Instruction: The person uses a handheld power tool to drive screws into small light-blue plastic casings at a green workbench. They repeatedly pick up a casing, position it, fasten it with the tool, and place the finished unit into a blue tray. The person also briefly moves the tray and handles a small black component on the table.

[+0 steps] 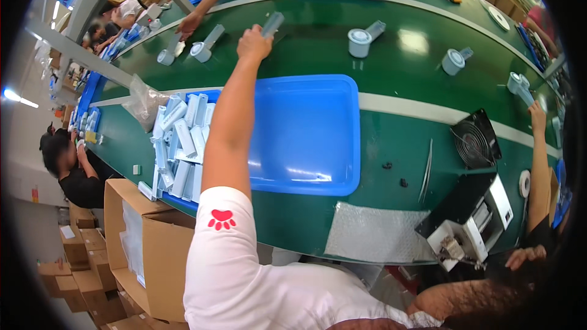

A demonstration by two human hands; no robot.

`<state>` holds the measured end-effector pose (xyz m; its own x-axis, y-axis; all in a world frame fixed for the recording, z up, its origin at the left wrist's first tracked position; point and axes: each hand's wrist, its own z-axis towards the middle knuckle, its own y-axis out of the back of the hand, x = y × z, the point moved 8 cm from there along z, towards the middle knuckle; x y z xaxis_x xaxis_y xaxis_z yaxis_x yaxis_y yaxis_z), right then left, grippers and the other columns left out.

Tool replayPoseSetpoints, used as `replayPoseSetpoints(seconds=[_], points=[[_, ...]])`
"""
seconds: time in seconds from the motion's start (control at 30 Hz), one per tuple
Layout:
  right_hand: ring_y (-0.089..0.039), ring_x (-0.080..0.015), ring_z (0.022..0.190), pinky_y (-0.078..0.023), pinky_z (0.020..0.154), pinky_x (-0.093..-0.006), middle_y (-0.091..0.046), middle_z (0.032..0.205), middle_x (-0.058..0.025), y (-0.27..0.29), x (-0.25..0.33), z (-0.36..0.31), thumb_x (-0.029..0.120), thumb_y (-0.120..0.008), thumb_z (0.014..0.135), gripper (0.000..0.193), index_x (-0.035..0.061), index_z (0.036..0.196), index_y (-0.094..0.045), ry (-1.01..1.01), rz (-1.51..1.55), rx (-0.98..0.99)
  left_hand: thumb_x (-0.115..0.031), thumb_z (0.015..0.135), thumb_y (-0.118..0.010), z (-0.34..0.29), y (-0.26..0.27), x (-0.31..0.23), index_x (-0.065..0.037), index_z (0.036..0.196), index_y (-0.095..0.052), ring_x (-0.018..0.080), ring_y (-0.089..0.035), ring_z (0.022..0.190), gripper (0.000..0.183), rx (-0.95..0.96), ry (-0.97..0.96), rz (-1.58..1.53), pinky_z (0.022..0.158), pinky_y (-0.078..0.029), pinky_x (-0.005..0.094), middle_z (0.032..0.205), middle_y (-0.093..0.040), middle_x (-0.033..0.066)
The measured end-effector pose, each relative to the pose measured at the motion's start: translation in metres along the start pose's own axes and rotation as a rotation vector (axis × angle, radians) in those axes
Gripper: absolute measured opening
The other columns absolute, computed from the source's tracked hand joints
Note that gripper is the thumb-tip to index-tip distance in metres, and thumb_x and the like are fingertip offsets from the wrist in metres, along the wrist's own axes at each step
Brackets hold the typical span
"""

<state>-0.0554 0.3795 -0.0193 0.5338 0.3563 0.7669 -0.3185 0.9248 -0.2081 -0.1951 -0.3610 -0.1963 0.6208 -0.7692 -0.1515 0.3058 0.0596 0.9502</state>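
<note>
Many casings [189, 137] in tray [212, 94], clear part [273, 23] in hand [254, 44]

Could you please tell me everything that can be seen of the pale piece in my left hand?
The pale piece is an elongated, straight-sided part in a light grey-blue tone, and it looks like translucent plastic. The left hand holds it by its near end; the far end sticks out beyond the fingers, slanting up and to the right in the picture. It is in front of the green belt; whether it touches it cannot be told. The hand hides its near end, so anything attached there is not visible.
</note>
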Motion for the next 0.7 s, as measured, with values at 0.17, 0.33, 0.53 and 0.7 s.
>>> replayPoseSetpoints(seconds=[0.17,0.33,0.53,0.7], points=[[-0.056,-0.0218,0.066,-0.047,0.058,-0.0309,-0.056,0.09,-0.0154,0.012,0.009,-0.012,0.057,-0.043,0.087,0.066,-0.0046,0.111,-0.047,0.034,-0.258,-0.433,-0.045,0.09,-0.068,-0.05,0.036,-0.042,-0.008,0.122,-0.055,0.0366,-0.067,0.091,0.051,-0.209,-0.246,-0.258,0.077,-0.053,0.0437,0.11,-0.066,0.0201],[-0.056,-0.0186,0.065,-0.046,0.055,-0.0279,-0.054,0.086,-0.0105,0.006,0.013,-0.015,0.088,-0.041,0.079,0.095,-0.0039,0.099,-0.05,0.031,-0.334,-0.5,-0.027,0.095,-0.068,-0.178,0.09,-0.105,-0.003,0.107,-0.059,0.0125,-0.061,0.086,0.028,-0.071,-0.475,-0.839,0.074,-0.05,0.0292,0.097,-0.065,0.0052],[-0.054,-0.0195,0.06,-0.046,0.055,-0.0293,-0.055,0.073,-0.0111,-0.007,0.016,-0.019,0.091,-0.034,0.079,0.097,-0.0033,0.093,-0.052,0.003,-0.484,-0.446,-0.021,0.1,-0.059,-0.356,0.088,-0.161,-0.004,0.102,-0.057,0.0085,-0.057,0.087,0.017,0.342,-0.254,-1.253,0.076,-0.047,0.0248,0.097,-0.063,0.0045],[-0.053,-0.021,0.056,-0.045,0.051,-0.0315,-0.055,0.069,-0.0132,-0.02,0.003,-0.015,0.09,-0.033,0.08,0.096,-0.0028,0.09,-0.052,-0.037,-0.471,-0.377,-0.018,0.102,-0.056,-0.452,0.075,-0.205,-0.002,0.105,-0.057,0.014,-0.058,0.095,0.017,0.456,-0.245,-1.438,0.085,-0.046,0.0296,0.108,-0.064,0.0087]])
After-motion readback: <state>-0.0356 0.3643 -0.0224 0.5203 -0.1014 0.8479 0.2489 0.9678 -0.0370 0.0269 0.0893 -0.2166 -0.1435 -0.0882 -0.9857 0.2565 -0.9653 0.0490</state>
